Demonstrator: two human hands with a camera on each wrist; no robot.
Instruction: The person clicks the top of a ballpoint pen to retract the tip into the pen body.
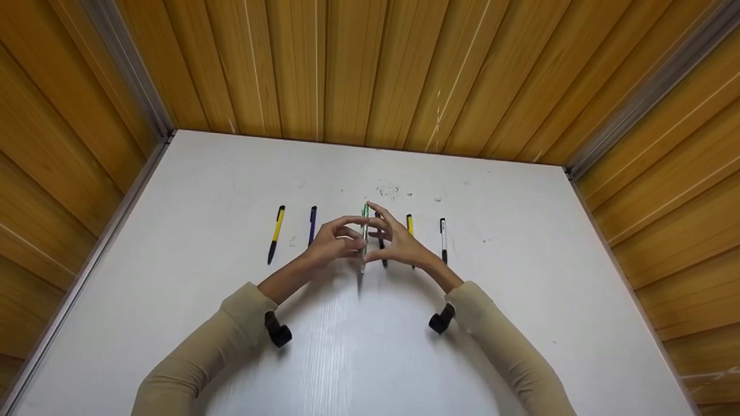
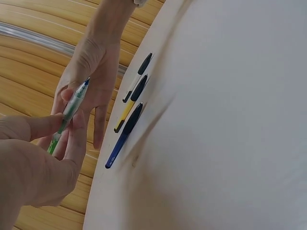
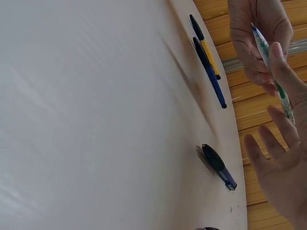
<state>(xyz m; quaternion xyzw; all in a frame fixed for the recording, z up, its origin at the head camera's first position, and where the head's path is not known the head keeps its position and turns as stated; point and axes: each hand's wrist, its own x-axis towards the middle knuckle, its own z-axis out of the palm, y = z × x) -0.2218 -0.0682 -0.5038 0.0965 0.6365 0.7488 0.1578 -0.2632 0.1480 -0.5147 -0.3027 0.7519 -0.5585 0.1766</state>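
A clear pen with green parts [image 1: 365, 231] is held up over the table, its blue tip [image 2: 87, 80] showing in the left wrist view. My left hand [image 1: 335, 240] pinches the pen's barrel between thumb and fingers. On the other side, my right hand [image 1: 403, 245] has its fingers spread, with the index finger near the pen's top and the thumb near its lower part. In the right wrist view the right thumb [image 3: 283, 67] overlaps the barrel; whether it presses on it I cannot tell. Behind the right fingers lies a blue pen with a black grip [image 2: 123, 136].
On the white table [image 1: 358, 358], a yellow pen [image 1: 277, 231] and a blue pen [image 1: 313, 221] lie to the left. Another yellow pen [image 1: 409, 223] and a white pen [image 1: 443, 237] lie to the right. Wood-patterned walls [image 1: 352, 69] border the table.
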